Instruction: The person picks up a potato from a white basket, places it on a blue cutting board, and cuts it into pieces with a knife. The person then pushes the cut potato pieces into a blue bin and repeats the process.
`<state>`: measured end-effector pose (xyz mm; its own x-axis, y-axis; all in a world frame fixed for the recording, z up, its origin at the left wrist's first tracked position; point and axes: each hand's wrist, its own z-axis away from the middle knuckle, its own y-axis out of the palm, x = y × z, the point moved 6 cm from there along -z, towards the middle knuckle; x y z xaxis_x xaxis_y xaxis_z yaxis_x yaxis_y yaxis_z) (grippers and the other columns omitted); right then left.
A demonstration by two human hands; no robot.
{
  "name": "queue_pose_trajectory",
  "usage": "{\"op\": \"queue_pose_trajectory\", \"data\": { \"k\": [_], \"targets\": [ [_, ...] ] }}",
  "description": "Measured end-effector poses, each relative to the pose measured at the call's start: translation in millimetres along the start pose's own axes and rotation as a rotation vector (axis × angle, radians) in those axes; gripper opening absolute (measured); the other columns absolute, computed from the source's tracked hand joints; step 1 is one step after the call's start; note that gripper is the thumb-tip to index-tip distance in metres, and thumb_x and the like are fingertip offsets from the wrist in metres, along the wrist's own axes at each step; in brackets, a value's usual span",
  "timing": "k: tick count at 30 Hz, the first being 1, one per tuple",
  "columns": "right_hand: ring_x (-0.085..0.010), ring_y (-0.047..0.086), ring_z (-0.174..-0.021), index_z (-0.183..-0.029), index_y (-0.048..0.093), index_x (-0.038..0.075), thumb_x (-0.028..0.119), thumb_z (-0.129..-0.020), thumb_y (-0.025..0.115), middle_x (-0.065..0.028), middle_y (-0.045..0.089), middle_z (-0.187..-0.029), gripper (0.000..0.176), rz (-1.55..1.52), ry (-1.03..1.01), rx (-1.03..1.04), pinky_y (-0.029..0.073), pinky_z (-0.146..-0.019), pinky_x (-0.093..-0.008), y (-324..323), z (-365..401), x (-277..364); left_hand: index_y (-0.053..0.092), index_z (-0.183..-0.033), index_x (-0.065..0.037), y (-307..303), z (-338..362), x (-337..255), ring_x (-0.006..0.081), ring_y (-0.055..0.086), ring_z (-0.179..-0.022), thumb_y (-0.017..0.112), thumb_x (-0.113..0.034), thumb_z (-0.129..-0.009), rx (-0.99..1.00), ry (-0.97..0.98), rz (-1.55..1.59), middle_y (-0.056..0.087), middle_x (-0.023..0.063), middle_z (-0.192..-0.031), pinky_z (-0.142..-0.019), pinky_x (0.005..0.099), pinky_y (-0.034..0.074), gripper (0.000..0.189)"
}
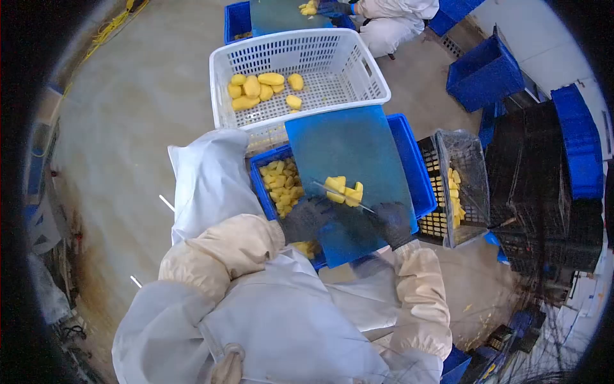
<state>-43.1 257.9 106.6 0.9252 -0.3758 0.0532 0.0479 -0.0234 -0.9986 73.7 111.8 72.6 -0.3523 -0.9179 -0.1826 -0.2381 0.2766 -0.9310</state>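
Over the blue board (348, 144) I observed cut potatoes (344, 191) and a thin blade (366, 208); my left hand (308, 221) was at its left edge, my right hand (393, 224) at its right, openness and hold indeterminable for both.

Colour and pattern log

Basket (300, 35): white, slotted lattice pattern. Whole potatoes (252, 88) and cut pieces (335, 188): yellow. Board (348, 144): mottled blue-teal. Left glove (306, 221), right glove (392, 224): dark grey. Sleeves (422, 297): beige. Apron (288, 313): pale blue-white. Slim crate side (433, 185): black grid.
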Motion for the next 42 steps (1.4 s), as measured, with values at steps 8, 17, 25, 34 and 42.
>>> {"op": "queue_pose_trajectory", "data": {
  "k": [8, 17, 25, 34, 42],
  "targets": [
    [-0.0335, 0.059, -0.065, -0.075, 0.061, 0.008, 0.032, -0.080, 0.060, -0.0137, 0.061, -0.072, 0.025, 0.004, 0.545, -0.207, 0.046, -0.057, -0.0426, -21.1, 27.4, -1.9, 0.059, -0.097, -0.004, -13.8, 12.7, 52.9, 0.0367, 0.055, -0.092, 0.054, -0.018, -0.079, -0.149, -0.466, 0.427, 0.058, 0.0173, -0.098, -0.078, 0.0439, 0.045, 0.023],
    [-0.0345, 0.061, -0.073, -0.077, 0.063, 0.008, 0.025, -0.081, 0.057, -0.0172, 0.062, -0.080, 0.018, -0.591, 0.669, -0.421, 0.047, -0.063, -0.0433, 38.6, 46.3, 35.4, 0.060, -0.097, -0.004, -41.4, 28.0, 86.9, 0.0351, 0.056, -0.084, 0.056, -0.017, -0.083, -0.497, -0.630, 0.611, 0.060, 0.0163, -0.094, -0.080, 0.0392, 0.044, 0.019],
    [-0.0352, 0.060, -0.072, -0.082, 0.063, 0.008, 0.021, -0.079, 0.056, -0.0166, 0.062, -0.076, 0.015, -0.250, 0.452, -0.007, 0.046, -0.065, -0.0458, 27.1, 30.3, 126.8, 0.060, -0.099, -0.003, -75.8, 40.4, 120.7, 0.0304, 0.058, -0.087, 0.053, -0.020, -0.085, -0.552, -0.680, 0.483, 0.061, 0.0151, -0.095, -0.082, 0.0370, 0.044, 0.022],
    [-0.0289, 0.061, -0.061, -0.075, 0.061, 0.011, 0.021, -0.073, 0.060, -0.0100, 0.061, -0.064, 0.010, 0.010, 0.219, 0.030, 0.047, -0.056, -0.0414, 7.2, 17.2, 148.7, 0.060, -0.104, -0.009, -49.0, 37.0, 87.6, 0.0327, 0.057, -0.095, 0.059, -0.025, -0.075, 0.191, -0.144, 0.668, 0.060, 0.0153, -0.104, -0.084, 0.0407, 0.045, 0.033],
    [-0.0266, 0.057, -0.064, -0.072, 0.057, 0.011, 0.021, -0.071, 0.063, -0.0084, 0.056, -0.064, 0.011, 0.123, 0.000, -0.131, 0.043, -0.057, -0.0413, -34.1, 17.6, 155.9, 0.059, -0.107, -0.009, -16.8, 17.8, 80.1, 0.0311, 0.057, -0.099, 0.057, -0.024, -0.074, 0.461, 0.052, 0.332, 0.059, 0.0146, -0.108, -0.083, 0.0421, 0.046, 0.036]
  ]
}}
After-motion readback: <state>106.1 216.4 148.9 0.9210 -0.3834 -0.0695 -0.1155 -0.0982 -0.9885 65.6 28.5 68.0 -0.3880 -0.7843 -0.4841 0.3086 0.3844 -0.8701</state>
